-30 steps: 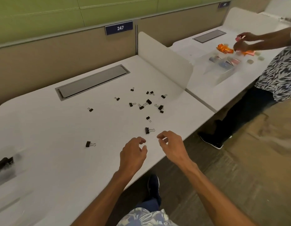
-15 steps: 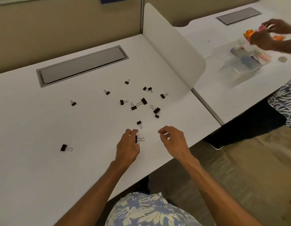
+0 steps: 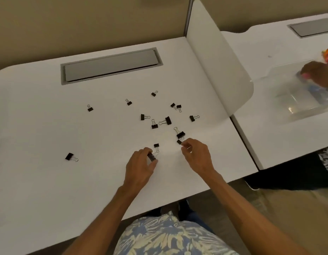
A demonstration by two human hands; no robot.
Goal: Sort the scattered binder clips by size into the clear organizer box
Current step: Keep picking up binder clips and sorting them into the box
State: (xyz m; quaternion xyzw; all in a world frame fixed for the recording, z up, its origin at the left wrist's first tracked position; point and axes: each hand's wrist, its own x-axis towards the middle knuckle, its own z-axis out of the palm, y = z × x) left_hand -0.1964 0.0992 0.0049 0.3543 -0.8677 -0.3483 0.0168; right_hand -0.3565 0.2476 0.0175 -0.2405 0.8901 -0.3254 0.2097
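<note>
Several black binder clips lie scattered on the white desk. My left hand is shut on one black clip, pinched between thumb and fingers just above the desk. A small clip lies right beyond it. My right hand hovers with curled, parted fingers; its fingertips are beside a small clip, below a larger clip. Another large clip lies alone to the left. The organizer box does not show clearly on my desk.
A grey cable hatch is set into the desk's far side. A white curved divider stands on the right. Beyond it, another person's hand works over a clear box on the neighbouring desk.
My left hand has closed on the clip near the front edge and lifted it slightly. My right hand moved forward to the small clip. The camera tilted further down.
</note>
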